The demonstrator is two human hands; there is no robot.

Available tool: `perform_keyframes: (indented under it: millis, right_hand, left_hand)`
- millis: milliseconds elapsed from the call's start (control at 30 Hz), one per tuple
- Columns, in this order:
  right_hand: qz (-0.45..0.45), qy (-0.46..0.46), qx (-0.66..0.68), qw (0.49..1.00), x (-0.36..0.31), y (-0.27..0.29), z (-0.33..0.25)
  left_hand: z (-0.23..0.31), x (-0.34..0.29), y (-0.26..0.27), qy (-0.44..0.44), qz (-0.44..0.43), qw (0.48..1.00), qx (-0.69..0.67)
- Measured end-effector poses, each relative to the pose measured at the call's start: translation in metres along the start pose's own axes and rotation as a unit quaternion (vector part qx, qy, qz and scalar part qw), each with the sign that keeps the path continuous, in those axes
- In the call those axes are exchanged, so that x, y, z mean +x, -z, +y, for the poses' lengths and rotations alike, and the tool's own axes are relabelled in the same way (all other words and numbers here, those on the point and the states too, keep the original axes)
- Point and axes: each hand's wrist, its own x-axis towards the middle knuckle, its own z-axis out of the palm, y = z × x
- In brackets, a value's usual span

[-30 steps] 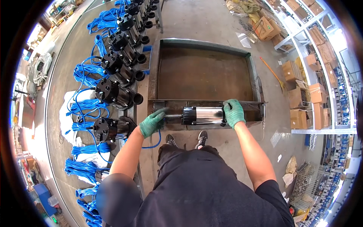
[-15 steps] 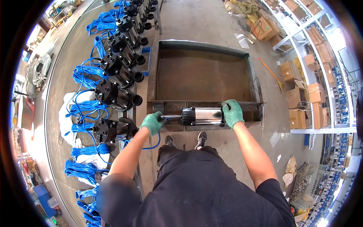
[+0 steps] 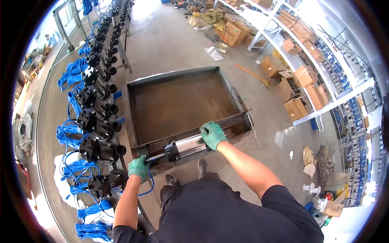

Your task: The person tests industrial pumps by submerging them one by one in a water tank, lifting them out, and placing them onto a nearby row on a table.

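A shiny metal pump cylinder [image 3: 190,145] with a black left end lies across the near ledge of a water-filled metal tank [image 3: 131,117]. My right hand [image 3: 214,135], in a green glove, grips its right end from above with curled fingers. From the black end a slim metal rod [image 3: 156,157] sticks out to the left. My left hand [image 3: 138,167], also gloved in green, is closed round the rod's outer end; whether the rod belongs to the pump is hidden. A blue cable [image 3: 152,182] loops down beside my left hand.
Along the left, a bench [image 3: 50,133] carries a long row of black-and-silver pumps [image 3: 95,150] with coiled blue cables [image 3: 73,135]. To the right stand white shelves [image 3: 316,109] with cardboard boxes [image 3: 296,108]. An orange-handled broom [image 3: 253,75] lies on the floor beyond the tank.
The view has turned and swung, so the tank and pump appear lower, further left and slanted. Both hands remain on the rod and the pump cylinder.
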Motion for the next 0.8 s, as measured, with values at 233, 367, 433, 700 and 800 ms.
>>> perform_keyframes:
  millis: [233, 367, 433, 700, 800]
  right_hand:
    - [0.0, 0.002, -0.001, 1.0, 0.001, 0.002, -0.01]
    - [-0.002, 0.004, -0.003, 1.0, 0.0, 0.005, -0.012]
    - [0.0, 0.004, 0.004, 1.0, 0.0, 0.005, -0.011]
    - [-0.016, 0.002, -0.014, 1.0, 0.001, 0.001, -0.003]
    - [-0.025, -0.008, -0.016, 1.0, 0.002, 0.003, -0.004]
  left_hand:
    - [0.008, 0.01, 0.035, 0.292, -0.211, 0.786, -0.503]
    - [-0.023, 0.002, 0.0, 0.117, -0.166, 0.781, -0.59]
    - [-0.018, -0.006, -0.02, 0.007, -0.056, 0.826, -0.56]
    - [0.004, 0.018, 0.029, 0.126, -0.245, 0.94, -0.201]
    - [-0.006, 0.017, 0.007, -0.041, -0.066, 0.996, 0.049]
